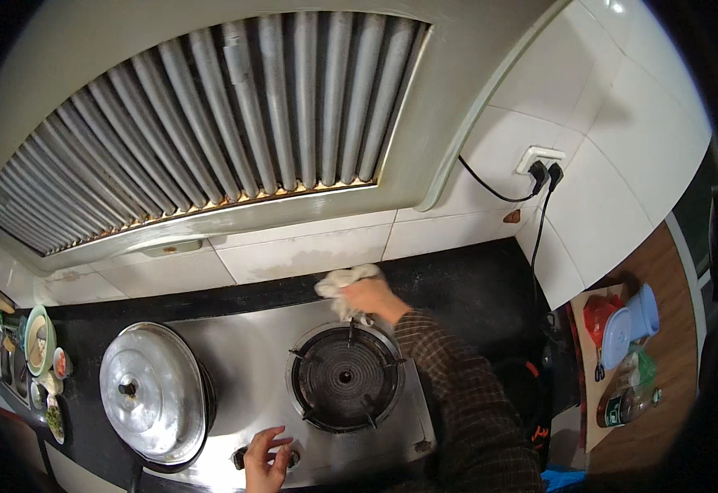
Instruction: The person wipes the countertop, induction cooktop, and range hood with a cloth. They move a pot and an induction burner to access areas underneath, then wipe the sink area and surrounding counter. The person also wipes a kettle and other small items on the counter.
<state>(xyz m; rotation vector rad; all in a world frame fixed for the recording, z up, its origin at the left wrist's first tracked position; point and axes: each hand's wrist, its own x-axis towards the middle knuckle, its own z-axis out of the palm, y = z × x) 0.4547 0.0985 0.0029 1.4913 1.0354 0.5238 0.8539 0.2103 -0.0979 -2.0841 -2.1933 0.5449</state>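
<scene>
My right hand [371, 299] presses a crumpled whitish cloth [342, 286] on the back edge of the stainless steel gas stove [242, 345], close to the tiled wall. Just in front of that hand is the right burner [345, 377], with a black pan support and no pot on it. Loosely bent and spread, the fingers of my left hand [268, 459] hold nothing. They are over the stove's front, by the control knobs [240, 458], partly covering them. A pan with a domed metal lid [152, 394] covers the left burner.
A range hood [396, 203] overhangs the stove. Bowls [40, 342] and small dishes of food [55, 422] stand on the black counter [85, 370] at left. Two plugged cords hang from a wall socket [541, 160]. At right are a bottle [627, 408] and blue plastic containers [642, 311].
</scene>
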